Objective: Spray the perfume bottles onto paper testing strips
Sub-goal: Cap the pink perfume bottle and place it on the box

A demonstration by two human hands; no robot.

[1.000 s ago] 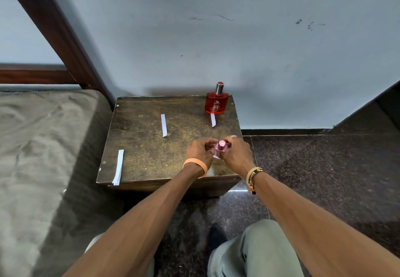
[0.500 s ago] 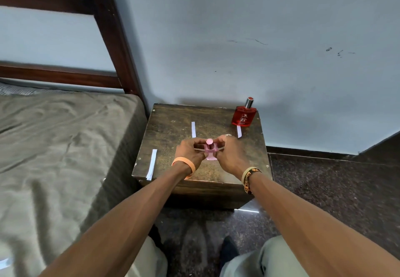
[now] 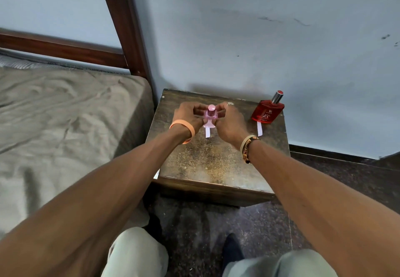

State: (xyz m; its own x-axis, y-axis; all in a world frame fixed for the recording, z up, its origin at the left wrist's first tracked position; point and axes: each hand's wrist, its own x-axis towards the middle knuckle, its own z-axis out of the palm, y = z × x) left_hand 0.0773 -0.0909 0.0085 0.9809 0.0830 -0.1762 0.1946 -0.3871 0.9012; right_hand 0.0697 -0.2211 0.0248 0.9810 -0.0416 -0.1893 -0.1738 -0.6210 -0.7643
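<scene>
Pale blue wall (image 3: 238,38) fills the background, scuffed with a few dark marks. At the left lies a bed (image 3: 65,114) under a rumpled grey-brown sheet, with a dark wooden bed frame (image 3: 125,28) rising at its corner. Dark speckled floor (image 3: 324,179) runs along the bottom and right. Between bed and wall corner stands a small worn wooden table (image 3: 216,162).

2 bare forearms reach forward from the lower corners and meet over the far half of the table. Below them are knees in light trousers (image 3: 138,253) and a dark shoe (image 3: 232,248).

The left hand (image 3: 188,113) and the right hand (image 3: 230,121) close in from either side on the pink perfume bottle (image 3: 210,114), fingers curled round it and pinching it between them, its round cap upward. I cannot tell whether its base touches the table.

The red perfume bottle (image 3: 268,112) stands upright at the table's far right corner, well apart from the hands, with a silver collar and a red top.

3 white paper strips show: the middle strip (image 3: 207,131) pokes out from under the pink bottle toward the viewer, the right strip (image 3: 259,129) lies just in front of the red bottle, and the left strip (image 3: 156,174) peeks past the left forearm at the table's near left edge.

An orange band (image 3: 186,126) circles the left wrist, a beaded bracelet (image 3: 247,147) the right, and a ring (image 3: 230,104) sits on a right finger.
</scene>
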